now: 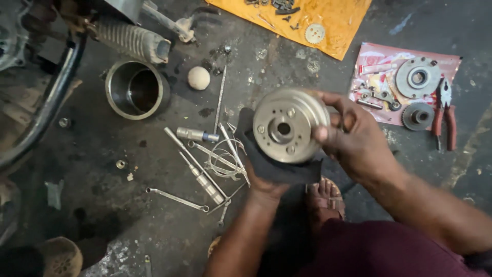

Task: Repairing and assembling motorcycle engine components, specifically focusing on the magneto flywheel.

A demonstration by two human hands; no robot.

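A round grey metal drum (287, 124) with a centre hole and several small bolt holes is held up over the floor, its flat face toward me. My right hand (353, 138) grips its right rim with thumb and fingers. My left hand (264, 182) is under it, mostly hidden, pressing a dark cloth (277, 166) against the drum's lower side.
A pile of spanners and socket tools (210, 159) lies on the dirty concrete floor at the left. A steel cup (136, 90), a pale ball (198, 78), a yellow sheet (328, 23) with small parts, a pink sheet (379, 66) with gears, and red-handled pliers (444, 115) surround it. My sandalled foot (324, 197) is below.
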